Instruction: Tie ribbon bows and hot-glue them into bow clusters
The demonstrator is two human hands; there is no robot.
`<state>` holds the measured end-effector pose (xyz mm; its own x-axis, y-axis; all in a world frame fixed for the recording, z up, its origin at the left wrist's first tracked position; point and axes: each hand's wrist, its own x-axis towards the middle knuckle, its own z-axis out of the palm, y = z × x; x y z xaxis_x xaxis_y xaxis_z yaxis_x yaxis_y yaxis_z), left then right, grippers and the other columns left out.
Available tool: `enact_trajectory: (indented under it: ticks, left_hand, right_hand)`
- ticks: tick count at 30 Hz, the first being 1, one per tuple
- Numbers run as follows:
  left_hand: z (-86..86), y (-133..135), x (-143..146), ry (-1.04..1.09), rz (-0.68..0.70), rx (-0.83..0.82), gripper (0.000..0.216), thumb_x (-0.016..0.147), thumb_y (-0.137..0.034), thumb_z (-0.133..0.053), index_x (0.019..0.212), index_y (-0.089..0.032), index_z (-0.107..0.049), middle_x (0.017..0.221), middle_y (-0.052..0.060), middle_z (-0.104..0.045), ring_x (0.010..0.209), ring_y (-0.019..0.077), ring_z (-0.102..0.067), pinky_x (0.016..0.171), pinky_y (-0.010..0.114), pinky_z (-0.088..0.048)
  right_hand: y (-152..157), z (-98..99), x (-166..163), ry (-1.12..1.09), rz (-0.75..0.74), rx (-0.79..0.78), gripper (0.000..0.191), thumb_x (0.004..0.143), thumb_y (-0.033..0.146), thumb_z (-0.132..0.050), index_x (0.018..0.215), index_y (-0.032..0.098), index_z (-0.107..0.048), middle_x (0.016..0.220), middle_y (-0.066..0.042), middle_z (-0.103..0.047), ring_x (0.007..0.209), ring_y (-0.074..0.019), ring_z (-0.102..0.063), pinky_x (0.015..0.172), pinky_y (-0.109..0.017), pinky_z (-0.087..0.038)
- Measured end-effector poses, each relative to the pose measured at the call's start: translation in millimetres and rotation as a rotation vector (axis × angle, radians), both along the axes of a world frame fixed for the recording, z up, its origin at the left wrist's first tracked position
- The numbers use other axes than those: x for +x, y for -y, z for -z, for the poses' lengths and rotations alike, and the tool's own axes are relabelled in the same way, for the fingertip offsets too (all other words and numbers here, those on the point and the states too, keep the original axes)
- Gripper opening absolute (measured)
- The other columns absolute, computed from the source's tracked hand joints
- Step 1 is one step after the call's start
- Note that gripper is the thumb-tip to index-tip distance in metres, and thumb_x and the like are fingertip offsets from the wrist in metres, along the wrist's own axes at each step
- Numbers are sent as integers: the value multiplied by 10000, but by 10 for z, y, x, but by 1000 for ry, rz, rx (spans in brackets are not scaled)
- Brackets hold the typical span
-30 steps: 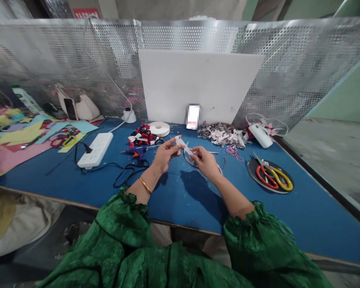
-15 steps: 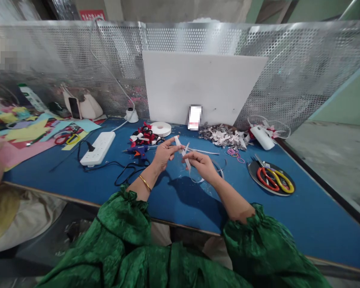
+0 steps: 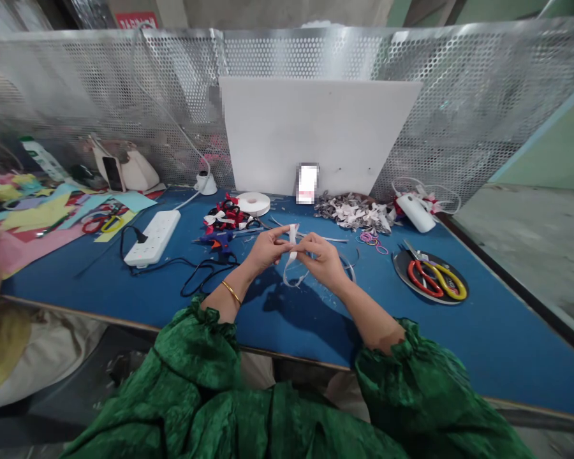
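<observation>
- While the two hands meet near the middle of the view, the white ribbon (image 3: 293, 233) stands upright between their fingertips, held above the blue surface (image 3: 507, 344).
- The left hand (image 3: 268, 248) pinches the ribbon between thumb and fingers; a gold bangle (image 3: 231, 293) circles that wrist.
- The right hand (image 3: 321, 256) pinches it from the other side, its fingertips close to those of the left; whether they touch is too small to tell.
- Just below the fingers, a pale strip (image 3: 294, 282) curls in a loop; whether it joins the ribbon I cannot tell.
- To the left lies a blue glue gun (image 3: 219, 240), with a heap of red, black and white bows (image 3: 227, 215) behind it and a white spool (image 3: 254, 203) beside the heap.
- Beyond the hands, a lit phone (image 3: 307, 185) leans against a white board (image 3: 320, 131).
- Right of the phone sits a pile of grey and white bows (image 3: 356, 213), with some coloured bands (image 3: 373, 241) in front.
- Farther right, scissors (image 3: 435, 278) with red and yellow handles rest on a dark round plate (image 3: 402, 275).
- Well to the left lies a white power strip (image 3: 153, 239).
</observation>
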<state>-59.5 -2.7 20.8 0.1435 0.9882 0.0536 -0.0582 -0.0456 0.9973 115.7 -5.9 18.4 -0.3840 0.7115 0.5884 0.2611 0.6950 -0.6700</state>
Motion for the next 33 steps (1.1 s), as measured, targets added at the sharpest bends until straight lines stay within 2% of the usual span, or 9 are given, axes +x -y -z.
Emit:
enact_trajectory:
  ticks: [3, 6, 9, 12, 14, 20, 28, 30, 33]
  left_hand:
    - [26, 34, 51, -81, 99, 4, 701, 669, -213, -761, 1334, -100, -570, 598, -26, -634, 326, 25, -364, 336, 169, -296]
    - [24, 67, 83, -164, 207, 13, 656, 691, -188, -724, 1324, -97, -580, 569, -39, -607, 326, 29, -370, 336, 164, -306]
    - [15, 82, 86, -190, 257, 13, 649, 699, -191, -721, 1324, -91, -578, 522, -59, -566, 327, 31, -359, 339, 159, -303]
    - [20, 81, 73, -178, 291, 5, 651, 704, -218, -730, 1325, -95, -577, 578, -29, -625, 333, 35, -378, 338, 164, -297]
    - [20, 81, 65, -169, 319, -2, 661, 710, -242, -734, 1334, -101, -568, 675, 17, -692, 338, 32, -387, 343, 167, -302]
    - [-32, 108, 68, -155, 354, -9, 651, 780, -327, -683, 1372, -105, -528, 860, 107, -746, 341, 24, -394, 369, 174, -333]
    - [9, 110, 113, -179, 272, -15, 610, 732, -366, -746, 1261, -88, -626, 726, 78, -730, 328, 27, -376, 343, 174, -285]
    - [2, 117, 117, -147, 307, -69, 617, 714, -352, -764, 1255, -88, -631, 717, 88, -731, 328, 25, -373, 345, 174, -268]
    - [-30, 131, 111, -82, 361, -153, 648, 703, -311, -777, 1292, -100, -609, 725, 105, -736, 320, 13, -357, 351, 173, -236]
  right_hand:
    - [-45, -3, 26, -94, 103, -11, 153, 819, 212, -586, 823, 250, -734, 813, -35, -587, 800, -180, -581, 735, -301, -450]
    - [-112, 24, 50, -202, 190, -60, 108, 767, 188, -611, 765, 228, -711, 905, -47, -623, 902, -194, -600, 818, -324, -451]
    - [-152, 48, 54, -318, 191, -188, 44, 738, 238, -655, 723, 203, -675, 998, -70, -669, 971, -216, -612, 843, -343, -455]
    - [-155, 56, 37, -392, 124, -400, 143, 733, 335, -682, 736, 196, -646, 849, -52, -695, 783, -193, -621, 701, -316, -471]
    - [-153, 56, 23, -377, 126, -470, 168, 727, 355, -685, 756, 193, -650, 725, -24, -669, 664, -168, -586, 630, -294, -453]
    - [-189, 89, 9, -326, 212, -441, 189, 736, 383, -663, 715, 205, -603, 648, 6, -605, 614, -147, -540, 596, -271, -421]
    - [-205, 138, 16, -276, 254, -377, 237, 713, 357, -682, 619, 204, -527, 554, 48, -477, 527, -104, -408, 529, -246, -342]
    - [-215, 130, 36, -272, 248, -400, 243, 720, 361, -671, 600, 197, -537, 549, 44, -487, 525, -102, -412, 530, -246, -343]
    - [-277, 142, 97, -298, 205, -517, 279, 754, 413, -624, 598, 189, -566, 560, 24, -535, 528, -115, -483, 556, -259, -396]
